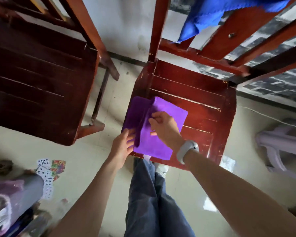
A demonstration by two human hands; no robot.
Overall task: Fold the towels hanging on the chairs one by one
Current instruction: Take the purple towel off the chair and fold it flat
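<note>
A purple towel point(167, 115) lies partly folded on the seat of a red-brown wooden chair point(203, 93), at the seat's front left corner. My right hand point(164, 125) rests on top of it, fingers curled at the raised fold running down the towel's left side. My left hand point(122, 146) touches the towel's lower left edge with straight fingers. A blue towel point(203, 16) hangs over the backrest of the same chair, at the top right.
A second dark wooden chair point(38, 79) stands to the left. Playing cards point(48, 175) lie on the pale floor at lower left, beside another person's knee. A lilac plastic stool point(284, 147) lies at the right. My legs stand at the chair's front edge.
</note>
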